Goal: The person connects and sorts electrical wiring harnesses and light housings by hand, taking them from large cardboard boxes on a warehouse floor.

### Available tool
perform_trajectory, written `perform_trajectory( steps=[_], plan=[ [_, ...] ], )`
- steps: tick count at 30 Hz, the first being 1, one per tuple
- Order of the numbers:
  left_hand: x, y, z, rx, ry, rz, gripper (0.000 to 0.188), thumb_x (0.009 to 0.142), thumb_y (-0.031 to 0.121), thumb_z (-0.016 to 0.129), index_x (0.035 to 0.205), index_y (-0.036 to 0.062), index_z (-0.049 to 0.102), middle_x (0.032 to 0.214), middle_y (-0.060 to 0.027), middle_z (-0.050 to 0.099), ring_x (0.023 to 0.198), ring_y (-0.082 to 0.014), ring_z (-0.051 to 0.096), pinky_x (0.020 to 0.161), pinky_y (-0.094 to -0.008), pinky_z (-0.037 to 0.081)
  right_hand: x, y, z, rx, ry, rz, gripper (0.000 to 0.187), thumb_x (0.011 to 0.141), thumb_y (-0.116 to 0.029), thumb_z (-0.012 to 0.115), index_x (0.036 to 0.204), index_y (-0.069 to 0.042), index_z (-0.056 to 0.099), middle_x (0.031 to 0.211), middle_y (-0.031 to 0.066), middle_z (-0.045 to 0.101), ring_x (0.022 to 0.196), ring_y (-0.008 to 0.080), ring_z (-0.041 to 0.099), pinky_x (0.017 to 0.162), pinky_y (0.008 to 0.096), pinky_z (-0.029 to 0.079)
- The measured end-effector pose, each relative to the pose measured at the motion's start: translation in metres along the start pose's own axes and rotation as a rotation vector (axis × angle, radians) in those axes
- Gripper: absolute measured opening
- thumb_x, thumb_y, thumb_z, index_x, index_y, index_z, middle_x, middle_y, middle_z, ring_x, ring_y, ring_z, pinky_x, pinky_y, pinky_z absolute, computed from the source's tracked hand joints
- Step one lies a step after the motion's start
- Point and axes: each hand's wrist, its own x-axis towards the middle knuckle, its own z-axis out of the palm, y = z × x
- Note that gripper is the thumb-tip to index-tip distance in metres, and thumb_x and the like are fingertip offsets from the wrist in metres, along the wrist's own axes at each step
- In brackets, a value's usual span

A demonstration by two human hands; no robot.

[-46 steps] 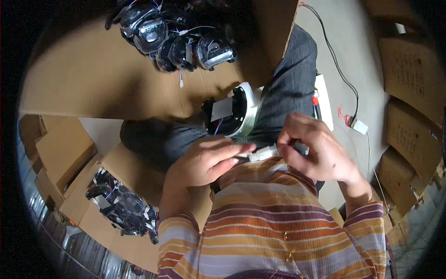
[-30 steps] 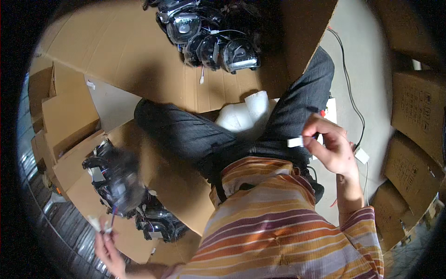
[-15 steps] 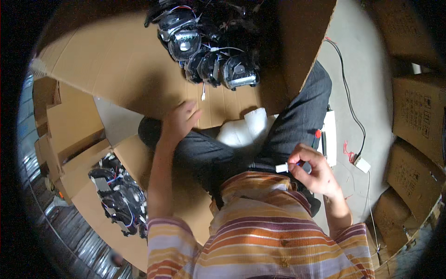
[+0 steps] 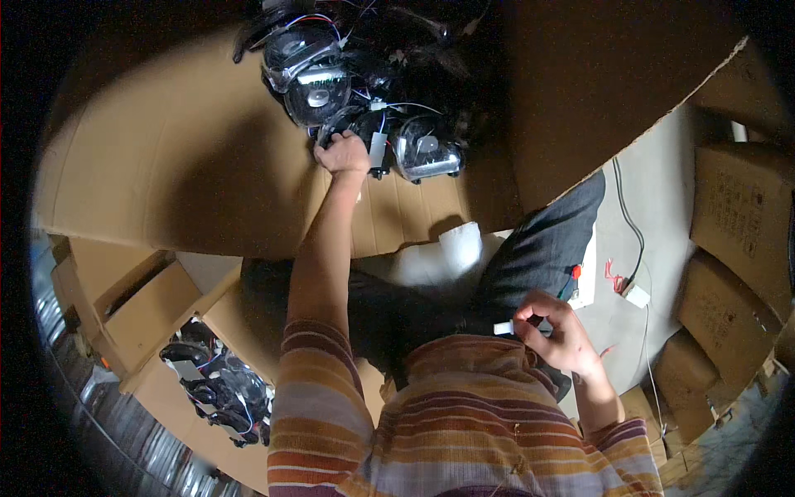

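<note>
My left hand [image 4: 342,155] reaches forward into a large open cardboard box, its fingers closed round the near edge of a black lamp unit [image 4: 336,124] with a clear lens. Other lamp units crowd around it, one with a round lens [image 4: 318,98] to the left and another [image 4: 428,149] to the right. Thin wires and white plugs trail from them. Close to my waist, my right hand [image 4: 556,331] pinches a small white plug connector [image 4: 503,328] between thumb and fingers. Most of its wire is hidden by the hand.
The big box's wall [image 4: 166,182] spans the front. More lamp units [image 4: 219,389] lie in a carton at lower left. A white padded bundle [image 4: 460,248] sits between my legs. To the right are a black cable [image 4: 636,224], a white power block [image 4: 636,296] and stacked cartons [image 4: 729,199].
My left hand has moved forward from above my knee to the lamps and taken hold of one. My right hand still holds the white connector near my waist. The view has shifted.
</note>
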Motion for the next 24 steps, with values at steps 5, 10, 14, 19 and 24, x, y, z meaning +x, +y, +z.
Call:
perform_trajectory(
  steps=[5, 10, 14, 19, 24],
  plan=[
    [-0.005, -0.027, -0.030, -0.157, -0.286, -0.074, 0.026, 0.067, 0.019, 0.050, 0.088, 0.0060, 0.059, 0.090, -0.0151, 0.058, 0.086, -0.0304, 0.054, 0.073, -0.0411, 0.042, 0.001, -0.003, -0.001, -0.021, -0.032, -0.018, 0.007, 0.066, -0.001, 0.053, 0.072, 0.001, 0.052, 0.071, 0.0124, 0.052, 0.070, 0.0264, 0.052, 0.065, 0.0303, 0.040],
    [-0.062, -0.090, -0.027, -0.357, 0.011, 0.065, 0.025, 0.072, 0.018, 0.051, 0.087, -0.0019, 0.052, 0.084, -0.0229, 0.055, 0.075, -0.0347, 0.055, 0.066, -0.0414, 0.043, -0.002, 0.001, 0.002, -0.006, -0.031, -0.021, 0.006, 0.066, -0.001, 0.053, 0.072, 0.000, 0.051, 0.071, 0.0127, 0.052, 0.069, 0.0263, 0.052, 0.063, 0.0306, 0.040],
    [-0.112, -0.079, -0.048, -0.686, -0.170, 0.190, 0.026, 0.074, 0.017, 0.050, 0.092, -0.0026, 0.048, 0.082, -0.0230, 0.054, 0.076, -0.0361, 0.053, 0.068, -0.0406, 0.042, -0.001, 0.006, 0.001, -0.015, -0.046, -0.037, 0.005, 0.067, -0.001, 0.053, 0.072, 0.000, 0.051, 0.070, 0.0125, 0.051, 0.069, 0.0265, 0.052, 0.062, 0.0310, 0.040],
    [-0.105, -0.033, 0.023, -0.748, -0.246, 0.324, 0.031, 0.074, 0.015, 0.050, 0.099, -0.0023, 0.046, 0.085, -0.0221, 0.054, 0.079, -0.0358, 0.053, 0.070, -0.0399, 0.042, -0.001, 0.000, 0.001, -0.011, -0.060, -0.093, 0.005, 0.067, -0.002, 0.053, 0.072, 0.000, 0.051, 0.070, 0.0122, 0.051, 0.069, 0.0272, 0.051, 0.063, 0.0316, 0.040],
    [-0.082, 0.001, 0.033, -0.527, -0.137, 0.345, 0.042, 0.073, 0.012, 0.050, 0.111, -0.0007, 0.040, 0.114, -0.0188, 0.040, 0.103, -0.0322, 0.041, 0.087, -0.0362, 0.034, -0.007, 0.004, 0.000, -0.004, -0.042, -0.105, 0.006, 0.067, -0.001, 0.052, 0.072, 0.000, 0.051, 0.070, 0.0117, 0.052, 0.069, 0.0273, 0.051, 0.064, 0.0324, 0.040]
  ],
)
